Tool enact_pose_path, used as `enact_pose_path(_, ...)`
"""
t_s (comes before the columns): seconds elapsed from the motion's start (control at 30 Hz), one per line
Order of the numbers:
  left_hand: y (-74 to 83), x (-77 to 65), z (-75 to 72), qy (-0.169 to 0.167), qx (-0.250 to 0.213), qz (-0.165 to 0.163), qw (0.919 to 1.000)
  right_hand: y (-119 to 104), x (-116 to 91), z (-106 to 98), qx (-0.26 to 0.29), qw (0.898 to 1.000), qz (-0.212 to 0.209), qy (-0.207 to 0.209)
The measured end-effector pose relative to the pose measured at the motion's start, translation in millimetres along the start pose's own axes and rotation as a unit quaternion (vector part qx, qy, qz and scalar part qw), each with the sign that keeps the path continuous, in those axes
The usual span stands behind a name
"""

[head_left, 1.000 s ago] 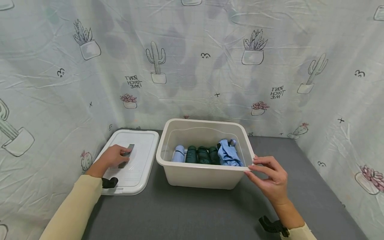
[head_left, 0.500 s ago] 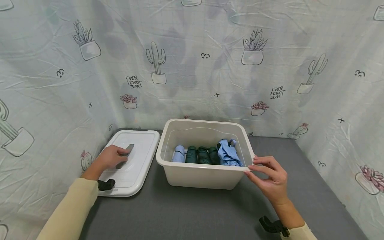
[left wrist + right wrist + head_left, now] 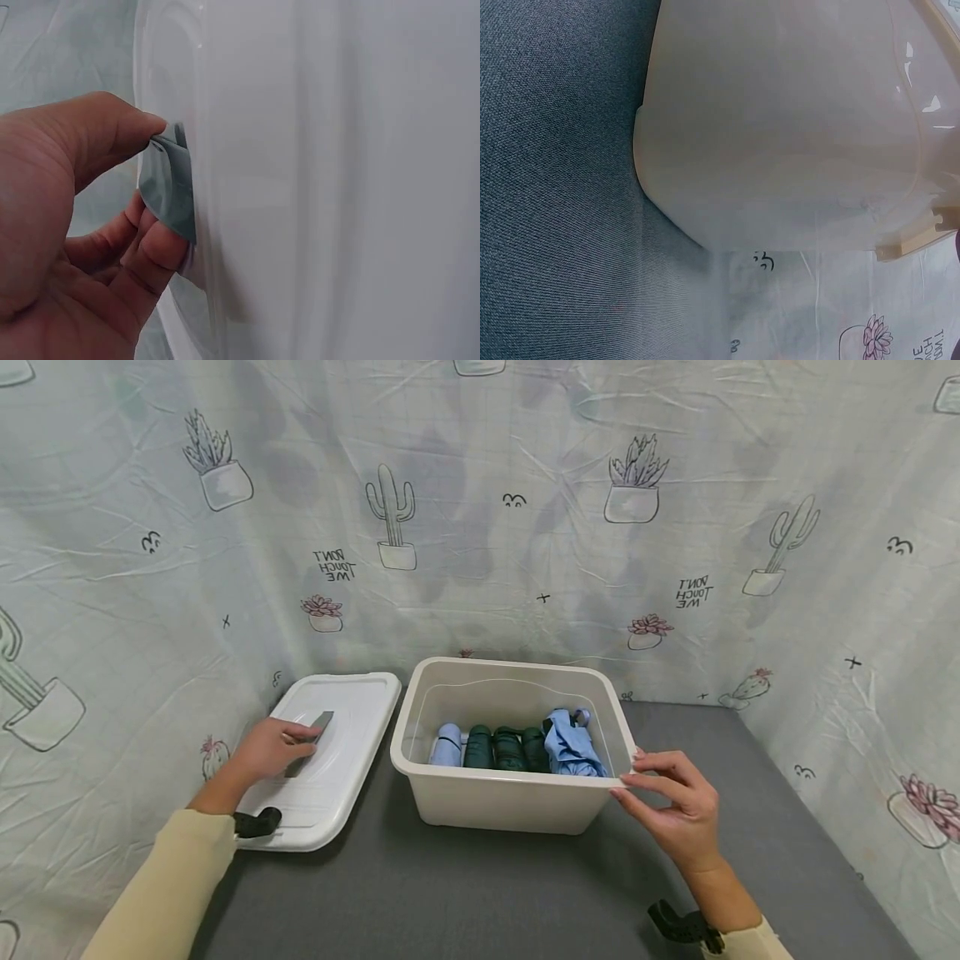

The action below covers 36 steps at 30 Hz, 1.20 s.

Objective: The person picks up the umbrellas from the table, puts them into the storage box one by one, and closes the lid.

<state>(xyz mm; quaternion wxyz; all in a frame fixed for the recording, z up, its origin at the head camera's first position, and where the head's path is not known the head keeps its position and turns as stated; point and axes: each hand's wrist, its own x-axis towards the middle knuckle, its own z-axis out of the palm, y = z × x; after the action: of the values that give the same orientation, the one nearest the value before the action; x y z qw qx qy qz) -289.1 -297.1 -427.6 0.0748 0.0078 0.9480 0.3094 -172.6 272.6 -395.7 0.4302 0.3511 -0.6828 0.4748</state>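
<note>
At the left of the head view, my left hand (image 3: 272,748) grips the grey handle (image 3: 324,722) on the white plastic lid (image 3: 360,735). In the left wrist view, thumb and fingers pinch that grey handle (image 3: 169,184) from both sides, close against the lid (image 3: 255,150). A cream storage box (image 3: 510,797) stands upright with its top uncovered. My right hand (image 3: 678,806) pinches the box's near right rim corner between thumb and fingers. The right wrist view has the box's outer wall (image 3: 780,112), with the fingers almost entirely out of sight.
Inside the box are a light-blue roll (image 3: 447,745), several dark green rolls (image 3: 480,747) and a crumpled blue fabric bundle (image 3: 572,745). The grey tabletop (image 3: 480,893) runs under everything. A cactus-print curtain (image 3: 465,527) hangs close behind and along both sides.
My left hand has moved slightly left with the lid, whose far edge now appears higher, so it looks tilted. Right hand and box have stayed in place.
</note>
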Motion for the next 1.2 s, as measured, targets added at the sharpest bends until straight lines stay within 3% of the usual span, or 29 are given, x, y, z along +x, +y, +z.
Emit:
enact_pose_path(0.37,16.3,-7.8,-12.6,0.015,-0.048,0.033,0.9982,1.7,-2.0,-0.6,0.000,1.000,0.004,0.001)
enact_pose_path(0.87,38.9,-20.0,-27.9,0.065,-0.095,0.120,0.9860,-1.4,1.0,-0.3,-0.002,1.000,0.001,-0.001)
enact_pose_path(1.2,62.6,-23.2,-40.4,0.053,-0.113,0.160,0.9791,-5.5,2.6,-0.9,-0.016,1.000,0.015,-0.010)
